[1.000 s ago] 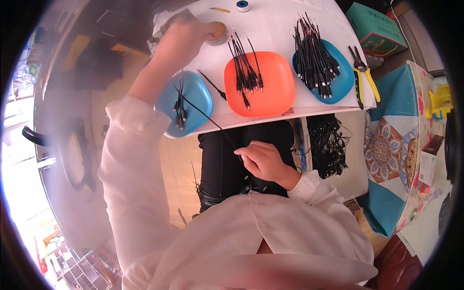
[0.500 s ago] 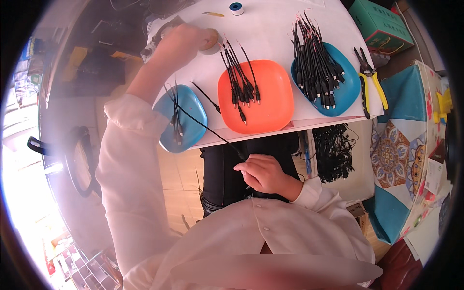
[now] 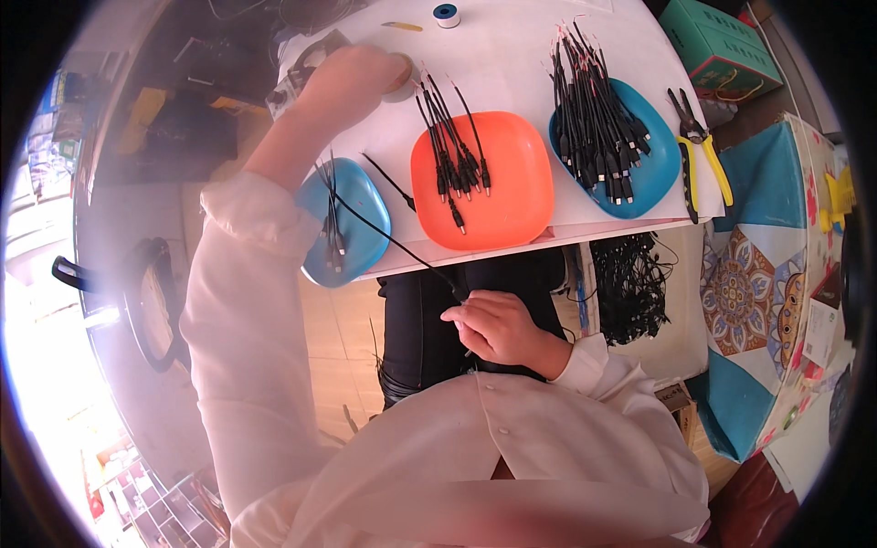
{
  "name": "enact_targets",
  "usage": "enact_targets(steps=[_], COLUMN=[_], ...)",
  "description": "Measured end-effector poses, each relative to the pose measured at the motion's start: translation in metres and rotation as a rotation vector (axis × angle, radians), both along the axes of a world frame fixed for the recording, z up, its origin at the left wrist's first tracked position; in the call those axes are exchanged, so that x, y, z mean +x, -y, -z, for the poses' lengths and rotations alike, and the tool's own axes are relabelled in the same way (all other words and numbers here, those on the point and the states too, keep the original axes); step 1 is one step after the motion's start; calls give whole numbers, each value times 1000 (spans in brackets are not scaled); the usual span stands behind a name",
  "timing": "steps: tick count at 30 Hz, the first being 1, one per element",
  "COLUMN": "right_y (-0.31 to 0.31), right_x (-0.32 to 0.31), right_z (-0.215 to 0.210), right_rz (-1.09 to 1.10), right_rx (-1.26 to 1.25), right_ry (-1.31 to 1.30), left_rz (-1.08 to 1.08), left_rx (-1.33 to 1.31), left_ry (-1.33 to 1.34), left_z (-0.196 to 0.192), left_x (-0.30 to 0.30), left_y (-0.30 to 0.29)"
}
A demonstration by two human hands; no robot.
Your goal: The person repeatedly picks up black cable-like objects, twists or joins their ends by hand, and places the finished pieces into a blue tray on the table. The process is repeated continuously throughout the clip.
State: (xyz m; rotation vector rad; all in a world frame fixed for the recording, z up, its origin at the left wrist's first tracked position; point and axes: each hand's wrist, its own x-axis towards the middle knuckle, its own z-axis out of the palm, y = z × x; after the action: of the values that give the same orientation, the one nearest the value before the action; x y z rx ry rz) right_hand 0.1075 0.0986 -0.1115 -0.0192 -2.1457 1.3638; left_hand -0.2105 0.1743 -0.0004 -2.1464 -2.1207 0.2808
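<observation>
My right hand (image 3: 493, 326) is closed round a black cable (image 3: 393, 239) above my lap. From it the cable slants up and left over the small blue plate (image 3: 373, 205), where several thin dark cables (image 3: 333, 233) lie. My left hand (image 3: 352, 80) reaches to the far left of the table, fingers curled beside a round tan piece (image 3: 399, 75); what they hold, if anything, is hidden. Partly under that hand sits a grey metal-looking piece (image 3: 306, 66). On the orange plate (image 3: 521, 183) rest several black cables with barrel plugs (image 3: 448, 151), their stripped ends pointing away.
A larger blue plate (image 3: 662, 178) at the right bears a heap of black cables (image 3: 594, 119). Next to it are yellow-handled wire strippers (image 3: 701, 155). A solder spool (image 3: 446, 15) and a small yellow knife (image 3: 403, 26) lie at the back. Below the table edge hangs a black cable bundle (image 3: 630, 288).
My left hand has shifted slightly right over the grey piece, its fingers staying by the round tan piece. The right hand keeps the cable in nearly the same place.
</observation>
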Motion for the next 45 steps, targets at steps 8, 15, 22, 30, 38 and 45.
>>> enact_targets(steps=[8,15,22,30,38,45], right_y=[1,2,1,0,0,-1], right_x=[-1,-2,-1,-1,0,0], right_z=[0,-1,0,-1,0,-2], right_rz=[17,2,-20,-22,-24,-29], right_rx=[-30,-27,-7,-7,-7,-16], right_ry=[-36,-18,33,39,45,47], left_rz=[18,-538,-396,-306,-299,-315], left_rx=[214,301,255,253,185,170], left_ry=[225,525,309,220,129,125], left_z=[-23,-39,-17,-11,-12,-10], left_x=[-29,-78,-104,-108,-110,-111], left_y=[17,49,56,49,43,42])
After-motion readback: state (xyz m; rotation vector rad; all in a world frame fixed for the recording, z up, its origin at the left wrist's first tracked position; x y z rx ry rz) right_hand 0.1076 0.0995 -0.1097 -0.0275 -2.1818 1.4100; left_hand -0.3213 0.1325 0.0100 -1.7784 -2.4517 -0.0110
